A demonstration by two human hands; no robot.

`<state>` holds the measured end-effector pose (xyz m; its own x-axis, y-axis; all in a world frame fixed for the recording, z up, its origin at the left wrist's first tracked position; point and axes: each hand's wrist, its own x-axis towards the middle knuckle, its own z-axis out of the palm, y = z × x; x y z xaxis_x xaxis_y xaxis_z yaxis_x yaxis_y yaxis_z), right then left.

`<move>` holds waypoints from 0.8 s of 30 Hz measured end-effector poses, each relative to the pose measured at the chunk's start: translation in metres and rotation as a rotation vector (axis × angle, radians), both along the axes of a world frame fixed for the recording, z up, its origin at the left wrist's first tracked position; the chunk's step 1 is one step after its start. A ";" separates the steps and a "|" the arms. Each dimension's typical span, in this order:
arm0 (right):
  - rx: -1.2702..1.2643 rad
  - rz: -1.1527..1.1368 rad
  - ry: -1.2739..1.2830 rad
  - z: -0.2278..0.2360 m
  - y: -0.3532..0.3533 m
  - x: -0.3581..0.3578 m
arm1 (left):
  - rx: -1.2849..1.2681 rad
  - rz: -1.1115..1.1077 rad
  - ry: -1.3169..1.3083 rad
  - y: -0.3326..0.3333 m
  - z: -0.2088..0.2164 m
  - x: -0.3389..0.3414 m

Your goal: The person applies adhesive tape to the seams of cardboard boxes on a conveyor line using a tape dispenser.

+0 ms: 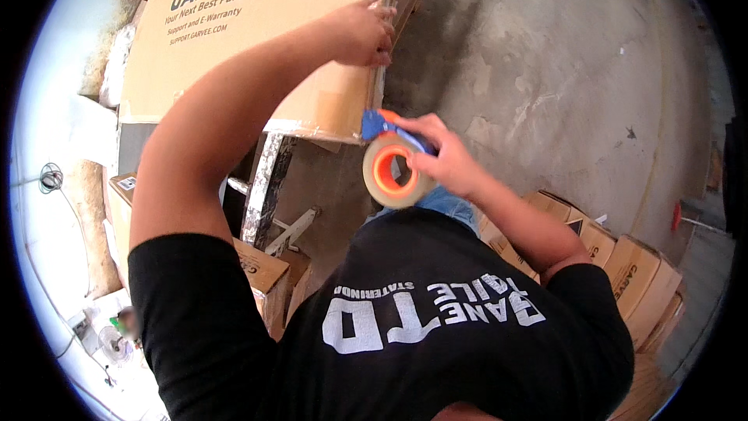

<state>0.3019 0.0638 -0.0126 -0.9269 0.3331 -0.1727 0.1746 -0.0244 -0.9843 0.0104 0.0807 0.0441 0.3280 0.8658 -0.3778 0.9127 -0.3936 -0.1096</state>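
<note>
A large cardboard box (300, 8) with dark printing lies at the upper left, clear tape along its edges. My left hand (362, 31) reaches across its top, with the fingers curled over the right edge. Just off the box's near right corner, my right hand (448, 160) is closed around the grip of a tape dispenser (372, 126). The dispenser is blue with some orange and carries a wide roll of clear tape (376, 192) on an orange core. Its head is at the box corner; whether it touches the cardboard I cannot tell.
Under the box shows a worn metal support (265, 187). Several cardboard boxes (635, 284) stand at my right, and another box (261, 277) is at my left. Concrete floor (538, 54) stretches to the right. A fan (115, 344) stands at the far lower left.
</note>
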 end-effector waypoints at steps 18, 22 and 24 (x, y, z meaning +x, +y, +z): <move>0.124 -0.076 0.106 -0.090 -0.083 0.023 | 0.271 0.011 -0.342 -0.144 -0.031 0.014; -0.166 -0.326 0.175 -0.083 -0.001 0.052 | 0.275 -0.039 -0.350 -0.136 -0.034 0.015; -0.086 -0.263 0.235 -0.077 0.023 0.026 | 0.250 -0.025 -0.359 -0.133 -0.029 0.016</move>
<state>0.3276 0.0867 -0.0900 -0.8290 0.5592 -0.0027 -0.0797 -0.1230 -0.9892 0.0261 -0.0518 0.0150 0.4227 0.9061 -0.0160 0.9007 -0.4181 0.1182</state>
